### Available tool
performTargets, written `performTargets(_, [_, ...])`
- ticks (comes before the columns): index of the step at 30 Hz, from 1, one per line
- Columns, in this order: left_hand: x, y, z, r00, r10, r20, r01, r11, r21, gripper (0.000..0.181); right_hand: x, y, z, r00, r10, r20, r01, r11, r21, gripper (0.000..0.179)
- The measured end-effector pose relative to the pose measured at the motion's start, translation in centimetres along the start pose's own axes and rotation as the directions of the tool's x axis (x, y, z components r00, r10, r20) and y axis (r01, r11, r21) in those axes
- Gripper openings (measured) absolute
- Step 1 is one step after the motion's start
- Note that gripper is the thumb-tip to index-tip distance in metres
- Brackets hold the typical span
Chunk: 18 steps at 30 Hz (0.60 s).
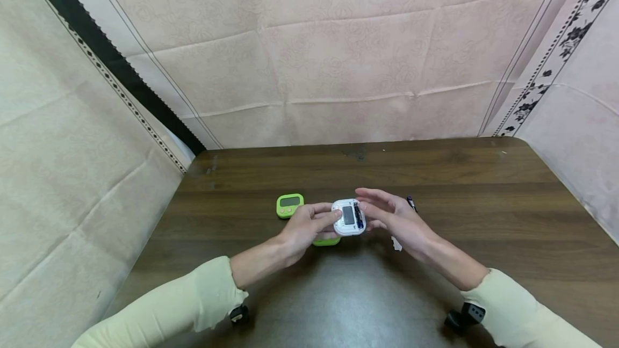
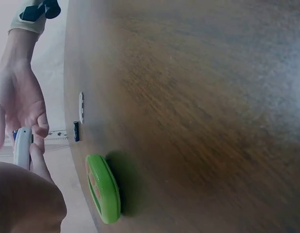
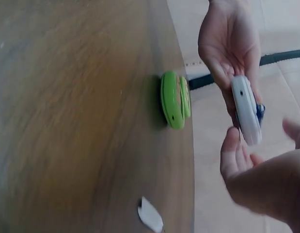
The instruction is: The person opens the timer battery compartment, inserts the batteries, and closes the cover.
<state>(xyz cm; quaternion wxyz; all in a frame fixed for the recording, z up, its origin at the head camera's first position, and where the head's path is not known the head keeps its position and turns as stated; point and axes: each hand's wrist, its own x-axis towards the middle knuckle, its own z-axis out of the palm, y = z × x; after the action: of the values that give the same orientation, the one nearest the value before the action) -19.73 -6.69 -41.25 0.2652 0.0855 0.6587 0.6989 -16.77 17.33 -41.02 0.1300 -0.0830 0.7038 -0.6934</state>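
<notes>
A small white digital timer (image 1: 345, 218) with a grey panel is held up above the table. My left hand (image 1: 309, 227) grips its left edge, thumb on the upper face and fingers beneath. A dark blue battery (image 1: 359, 216) shows along the timer's right part; in the right wrist view it stands out from the face. My right hand (image 1: 391, 218) is at the timer's right edge, its fingers loosely spread and fingertips close to the casing. Below my left hand a green timer (image 1: 326, 241) is mostly hidden.
Another green timer (image 1: 290, 205) lies on the brown wooden table (image 1: 251, 171), left of my hands. A dark battery (image 1: 411, 203) lies beyond my right hand, and a small white plastic piece (image 1: 396, 244) beside my right wrist. Pale cloth (image 1: 338, 69) hangs behind the table.
</notes>
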Motion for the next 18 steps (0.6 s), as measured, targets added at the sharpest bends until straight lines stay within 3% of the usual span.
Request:
performTargets(5, [-0.02,-0.06,-0.25,1.0,-0.006,0.018,0.006,1.0,-0.013,0.042,-0.2,0.27,-0.69,0.984,-0.089,0.154,0.095,0.995,-0.036,0.067])
performTargets(8, [-0.07,0.01,-0.3,1.0,-0.007,0.03,0.007,1.0,-0.009,0.042,-0.27,0.25,-0.8,0.977,-0.112,0.182,0.121,0.992,-0.041,0.068])
performTargets(14, [-0.13,0.23,-0.23,0.999,-0.01,0.041,0.01,1.0,-0.004,0.044,-0.33,0.0,-0.58,0.985,-0.116,0.13,0.127,0.989,-0.08,0.065])
performTargets(18, [-0.14,0.32,-0.14,0.999,-0.011,0.031,0.011,1.0,0.002,0.044,-0.49,-0.3,-0.23,0.994,-0.082,0.066,0.087,0.993,-0.082,0.064])
